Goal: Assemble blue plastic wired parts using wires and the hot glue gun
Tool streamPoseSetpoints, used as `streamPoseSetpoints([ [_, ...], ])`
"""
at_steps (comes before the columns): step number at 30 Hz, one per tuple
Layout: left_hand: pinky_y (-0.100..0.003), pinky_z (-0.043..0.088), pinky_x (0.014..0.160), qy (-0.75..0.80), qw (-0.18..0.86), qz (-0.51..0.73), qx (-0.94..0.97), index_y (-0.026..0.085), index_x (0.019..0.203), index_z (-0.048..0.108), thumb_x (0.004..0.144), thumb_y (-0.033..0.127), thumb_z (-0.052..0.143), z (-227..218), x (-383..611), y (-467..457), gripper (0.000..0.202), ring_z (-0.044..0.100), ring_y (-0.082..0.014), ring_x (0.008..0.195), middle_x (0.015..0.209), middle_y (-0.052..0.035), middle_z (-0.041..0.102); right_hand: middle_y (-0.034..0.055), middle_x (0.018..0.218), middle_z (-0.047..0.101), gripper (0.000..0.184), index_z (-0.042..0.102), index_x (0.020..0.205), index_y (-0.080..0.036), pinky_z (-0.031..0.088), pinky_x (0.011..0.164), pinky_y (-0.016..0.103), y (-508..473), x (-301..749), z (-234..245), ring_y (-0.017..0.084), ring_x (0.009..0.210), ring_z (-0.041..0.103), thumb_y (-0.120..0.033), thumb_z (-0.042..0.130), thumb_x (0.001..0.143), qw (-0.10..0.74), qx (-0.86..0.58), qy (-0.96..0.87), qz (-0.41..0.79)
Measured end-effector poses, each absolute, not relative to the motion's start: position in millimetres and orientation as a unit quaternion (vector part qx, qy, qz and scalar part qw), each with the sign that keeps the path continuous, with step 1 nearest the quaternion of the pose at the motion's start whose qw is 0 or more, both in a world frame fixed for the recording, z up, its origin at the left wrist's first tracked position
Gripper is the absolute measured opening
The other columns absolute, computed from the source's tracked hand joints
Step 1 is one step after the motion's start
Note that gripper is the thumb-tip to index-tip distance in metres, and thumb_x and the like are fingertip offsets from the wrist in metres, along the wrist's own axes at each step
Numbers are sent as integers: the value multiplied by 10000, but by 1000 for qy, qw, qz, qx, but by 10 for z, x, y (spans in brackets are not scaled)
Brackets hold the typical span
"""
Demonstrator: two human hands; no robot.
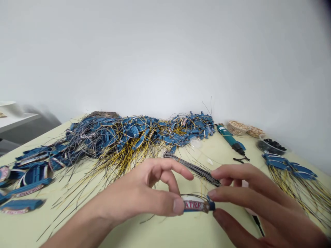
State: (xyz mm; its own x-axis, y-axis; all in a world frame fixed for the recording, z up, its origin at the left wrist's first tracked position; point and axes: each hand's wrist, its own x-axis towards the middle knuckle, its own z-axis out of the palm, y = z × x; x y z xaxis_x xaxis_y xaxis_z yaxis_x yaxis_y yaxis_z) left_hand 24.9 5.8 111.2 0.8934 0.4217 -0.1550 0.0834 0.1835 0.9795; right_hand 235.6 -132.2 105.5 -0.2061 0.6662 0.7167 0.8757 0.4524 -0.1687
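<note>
Between the thumb and fingers of my left hand point(144, 196) is a small blue sign piece point(193, 205), its white face showing the red letters "ATRE". The rest of its lettering is covered by my thumb. Around the blue right end of this piece, the thumb and a fingertip of my right hand point(248, 199) close in a light pinch, the other fingers stretched out. Thin dark wire shows along the top of the piece. Just behind my hands lies a bundle of dark grey wires point(192, 167).
A long heap of blue pieces point(134, 132) with yellow and black wires runs along the wall. Several sign pieces point(22, 205) lie at left. A teal electric screwdriver point(229, 137), a tub of tan bits point(236, 127), a tub of black parts point(271, 146) and wired blue pieces point(289, 166) are at right.
</note>
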Motion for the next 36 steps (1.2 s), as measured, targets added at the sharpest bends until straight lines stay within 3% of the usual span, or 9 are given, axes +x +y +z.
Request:
streamPoseSetpoints([
  [8,-178,411,571,204,775,117,587,191,1024,723,614,304,863,1110,265,63,448,568,-79,609,722,32,650,-3,1104,614,201,617,1029,-262,413,993,84,-1273,2313,1085,71,1062,605,-156,598,860,368,-509,-766,-135],
  [13,-167,422,565,208,786,118,570,178,936,767,591,278,857,1144,274,56,370,594,-86,621,707,14,663,-3,1110,606,196,618,1035,-265,407,997,98,-1283,2329,1082,78,1073,590,-164,601,867,357,-503,-774,-140],
  [26,-198,440,600,215,765,106,598,221,962,750,610,335,846,1111,260,90,382,565,-97,639,743,20,644,13,1138,557,247,612,1060,-229,397,998,162,-1289,2348,1044,104,1076,557,-88,586,860,345,-498,-780,-158],
  [28,-222,455,622,237,709,115,654,259,1008,728,642,373,833,1103,227,68,398,577,-114,678,810,25,641,17,1139,555,259,614,1056,-226,408,989,171,-1287,2356,1027,110,1068,567,-78,604,844,355,-503,-771,-163],
  [31,-286,483,752,285,544,197,764,318,1103,671,685,389,805,1097,185,-34,445,619,-171,840,921,26,650,29,1142,588,283,615,1076,-224,439,975,206,-1302,2372,963,131,1044,603,-82,625,831,392,-516,-743,-165],
  [34,-360,466,861,263,348,310,845,309,1165,624,696,256,753,1105,194,-167,489,618,-203,910,926,23,673,14,984,663,184,608,1034,-248,524,787,219,-1331,2370,854,150,920,661,-169,615,868,437,-582,-677,-113],
  [36,-376,459,837,222,239,350,878,272,1146,619,672,159,701,1113,225,-230,494,604,-202,853,882,20,688,-12,872,693,106,603,999,-277,538,625,204,-1343,2351,767,149,805,688,-266,606,894,431,-628,-646,-45],
])
